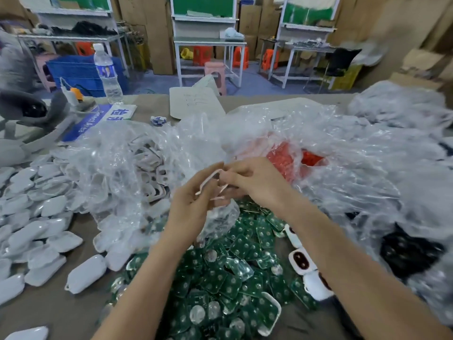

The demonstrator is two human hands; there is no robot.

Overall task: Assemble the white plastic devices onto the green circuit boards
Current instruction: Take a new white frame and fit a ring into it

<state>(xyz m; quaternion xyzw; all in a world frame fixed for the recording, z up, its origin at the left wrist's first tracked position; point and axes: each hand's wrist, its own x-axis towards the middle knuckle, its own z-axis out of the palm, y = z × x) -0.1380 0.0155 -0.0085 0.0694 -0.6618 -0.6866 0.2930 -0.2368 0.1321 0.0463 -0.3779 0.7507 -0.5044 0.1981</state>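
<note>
— What's the bench looking like from where you're standing?

— A grey-brown table is lying buried under crumpled clear plastic bags. A water bottle is standing upright at eleven o'clock, a blue sign lying just in front of it. Beyond, white-framed workstations and orange stools are lining a wall of cardboard.

— And the parts?

— White plastic shells are spreading in a heap from nine o'clock down to seven. Green circuit boards are piling up at six o'clock, between the forearms — small rounded rectangles dotted with silver pads. A few white housings with dark windows are sitting at four o'clock.

— What are the hands doing?

— Both are meeting at the centre, raised over the boards. The left hand is pinching a thin white frame piece, fingers curled round it. The right hand is closing its fingertips on the same piece from the other side.

— Which way is it pointing?

— It's showing edge-on, its long axis running from seven o'clock up towards one. Which face is turned up, I can't tell.
</note>
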